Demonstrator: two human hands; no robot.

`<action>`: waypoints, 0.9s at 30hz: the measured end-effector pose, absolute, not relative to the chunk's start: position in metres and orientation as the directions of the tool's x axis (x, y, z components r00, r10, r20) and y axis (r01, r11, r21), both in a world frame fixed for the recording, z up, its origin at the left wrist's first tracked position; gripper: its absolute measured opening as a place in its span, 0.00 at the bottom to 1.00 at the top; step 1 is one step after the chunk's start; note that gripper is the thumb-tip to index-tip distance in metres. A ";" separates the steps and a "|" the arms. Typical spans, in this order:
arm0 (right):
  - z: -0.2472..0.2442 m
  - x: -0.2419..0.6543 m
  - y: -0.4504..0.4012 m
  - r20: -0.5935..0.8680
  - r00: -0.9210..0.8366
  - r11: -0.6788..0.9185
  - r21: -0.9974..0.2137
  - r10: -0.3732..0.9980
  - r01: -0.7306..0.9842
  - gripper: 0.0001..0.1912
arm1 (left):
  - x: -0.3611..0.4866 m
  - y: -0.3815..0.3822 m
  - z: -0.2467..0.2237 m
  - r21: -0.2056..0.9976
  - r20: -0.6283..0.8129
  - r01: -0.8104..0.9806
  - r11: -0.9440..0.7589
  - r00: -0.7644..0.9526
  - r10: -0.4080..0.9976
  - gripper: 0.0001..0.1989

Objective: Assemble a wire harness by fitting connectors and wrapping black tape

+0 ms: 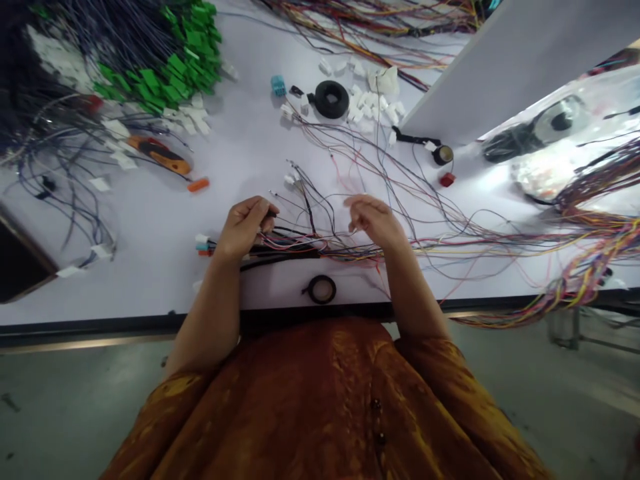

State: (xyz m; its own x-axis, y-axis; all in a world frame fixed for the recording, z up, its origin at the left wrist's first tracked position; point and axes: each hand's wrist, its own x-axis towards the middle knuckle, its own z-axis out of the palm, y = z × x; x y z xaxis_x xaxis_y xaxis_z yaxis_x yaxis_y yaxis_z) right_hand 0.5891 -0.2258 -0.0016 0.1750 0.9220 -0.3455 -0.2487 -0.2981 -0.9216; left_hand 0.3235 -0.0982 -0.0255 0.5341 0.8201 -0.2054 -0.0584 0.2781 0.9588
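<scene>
Lying at the far left of the white workbench (150, 280), green wire connectors (160, 83) and an orange-handled tool (159, 155) sit well apart from the left hand (244, 228). That hand's fingers curl in, pinching a dark wire end against the thumb, above a multicoloured wire bundle (295, 248) that fans out rightward across the bench. Just beside it, the right hand (375, 221) hovers over the same wires, fingers loosely curled, holding nothing visible. A black-rimmed tape roll (321, 289) lies between them, nearer the bench edge.
</scene>
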 end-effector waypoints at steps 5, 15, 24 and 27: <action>0.002 0.597 -0.231 -0.229 0.453 -0.135 -0.964 0.862 -0.231 0.04 | 0.327 -0.100 -0.015 0.951 -0.248 -0.029 0.308 0.522 0.816 0.16; 0.033 0.588 -0.235 -0.256 -0.133 -0.213 -0.938 0.957 0.273 0.09 | 0.328 -0.098 -0.020 0.950 -0.213 -0.084 0.300 0.527 0.823 0.18; 0.011 0.602 -0.239 -0.342 0.315 -0.451 -0.798 0.885 0.400 0.09 | 0.329 -0.099 -0.017 0.958 -0.194 -0.082 0.276 0.524 0.829 0.19; 0.009 0.613 -0.244 -0.229 0.455 -0.476 -0.679 0.861 0.559 0.13 | 0.328 -0.099 -0.018 0.957 -0.202 -0.073 0.280 0.525 0.827 0.18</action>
State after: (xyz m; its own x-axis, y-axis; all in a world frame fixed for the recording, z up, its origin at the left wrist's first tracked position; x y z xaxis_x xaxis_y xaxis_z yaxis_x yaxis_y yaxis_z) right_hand 0.6128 -0.2441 0.0093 0.4547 0.8607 -0.2289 0.5590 -0.4759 -0.6790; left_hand 0.3283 -0.0991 -0.0176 0.5246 0.8271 -0.2018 -0.0728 0.2798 0.9573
